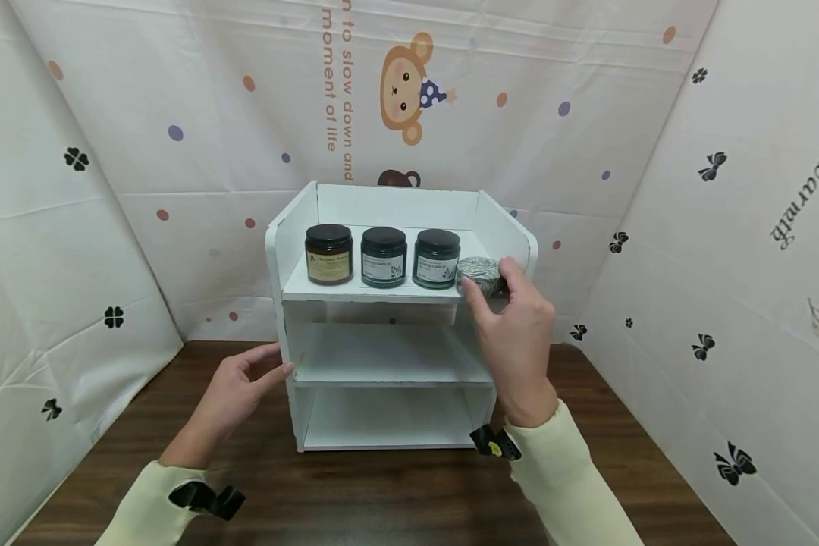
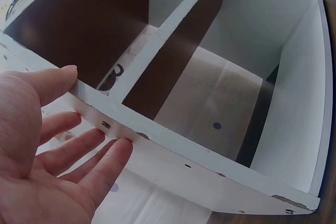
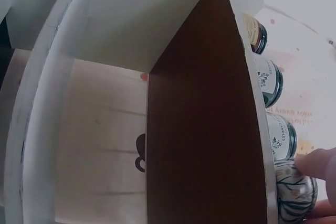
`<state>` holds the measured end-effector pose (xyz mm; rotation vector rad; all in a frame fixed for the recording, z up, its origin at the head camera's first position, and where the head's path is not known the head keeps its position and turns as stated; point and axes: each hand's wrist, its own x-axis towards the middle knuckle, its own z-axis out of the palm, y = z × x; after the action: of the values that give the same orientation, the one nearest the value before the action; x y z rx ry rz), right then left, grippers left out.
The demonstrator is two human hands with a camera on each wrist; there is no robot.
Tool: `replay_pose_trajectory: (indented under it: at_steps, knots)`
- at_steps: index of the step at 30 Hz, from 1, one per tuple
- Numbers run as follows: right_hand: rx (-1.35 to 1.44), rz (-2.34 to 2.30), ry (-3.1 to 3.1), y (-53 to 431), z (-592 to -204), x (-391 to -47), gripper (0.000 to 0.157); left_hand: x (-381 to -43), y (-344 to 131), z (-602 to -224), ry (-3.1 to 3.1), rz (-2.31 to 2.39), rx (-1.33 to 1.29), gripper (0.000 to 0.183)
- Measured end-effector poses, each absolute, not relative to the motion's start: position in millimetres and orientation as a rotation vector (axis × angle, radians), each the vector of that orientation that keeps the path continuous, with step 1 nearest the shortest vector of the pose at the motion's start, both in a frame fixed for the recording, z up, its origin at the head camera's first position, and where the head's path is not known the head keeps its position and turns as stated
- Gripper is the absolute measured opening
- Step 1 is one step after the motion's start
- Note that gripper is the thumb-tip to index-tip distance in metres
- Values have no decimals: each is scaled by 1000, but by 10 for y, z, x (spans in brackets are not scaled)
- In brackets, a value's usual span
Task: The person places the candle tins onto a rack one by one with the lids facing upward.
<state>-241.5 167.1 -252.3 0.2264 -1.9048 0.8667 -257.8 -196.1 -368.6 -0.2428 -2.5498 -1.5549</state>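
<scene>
My right hand pinches a round candle tin with a green and white leaf pattern, thumb on one side and fingers on the other. The tin stands at the right end of the white shelf's top board, beside a dark-lidded candle jar; in the right wrist view the tin is close against that jar. My left hand touches the left side panel of the white shelf. In the left wrist view, the left hand's thumb lies by the panel's front edge and its fairly straight fingers meet the outer face.
Another jar with a white label and an amber jar with a yellow label share the top board's row. The shelf stands on a dark wooden table. Printed white cloth hangs behind and at both sides.
</scene>
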Motion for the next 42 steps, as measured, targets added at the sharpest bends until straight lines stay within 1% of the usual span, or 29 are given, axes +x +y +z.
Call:
replay_pose_trajectory:
  at_steps: [7,13,18,26,35,42]
  knots:
    - [180,805,-1978,1639,-2491,-2427,48,-2578,-1960,-3687,-2549,-1557,-243,66]
    - [140,737,-2042,1617,-2444,-2431,50,-2581,-1965,-3689,-2547,-1554,-248,65]
    - [127,679,-2061,1605,-2412,-2465,48,-2588,-1965,-3691,-2546,-1549,-252,65]
    - [102,623,-2104,1606,-2381,-2518,40,-2588,-1951,-3696,-2551,-1550,-255,66]
    - [88,601,-2121,1613,-2368,-2511,42,-2591,-1932,-3689,-2553,-1541,-254,65]
    - [114,575,-2123,1618,-2385,-2468,38,-2589,-1926,-3682,-2572,-1550,-226,67]
